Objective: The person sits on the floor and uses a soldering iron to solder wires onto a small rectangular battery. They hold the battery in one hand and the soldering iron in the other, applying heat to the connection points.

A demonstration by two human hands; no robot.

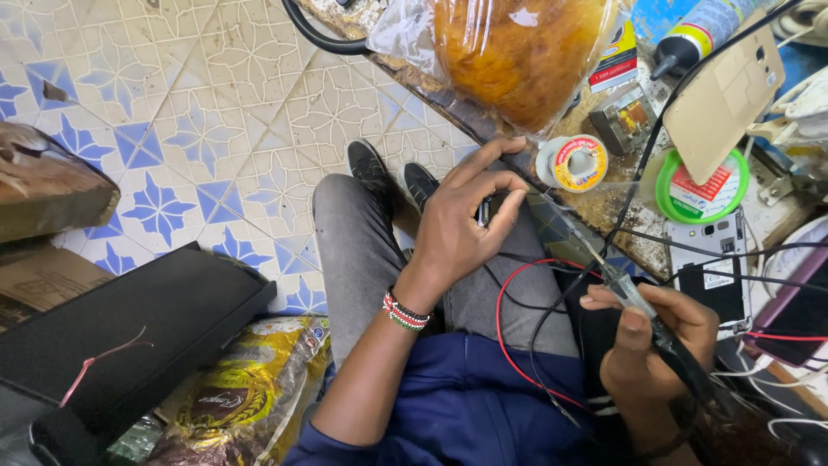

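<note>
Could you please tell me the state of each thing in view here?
Left hand: closed around a small dark part.
Right hand: gripping a clear-handled soldering iron, tip pointing towards the part.
Grey solder wire spool: lying flat on the workbench.
White phone: back cover off.
Clear plastic bag: full, orange contents.

Grey trousers (362,250) at centre frame, black shoes (392,173) above them, a dark blue top (466,406) at the bottom, and a red, green, white and black beaded bracelet (404,312) on the left wrist.

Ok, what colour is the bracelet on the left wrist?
The beaded bracelet is red, white, green and black, seen in the head view.
</note>
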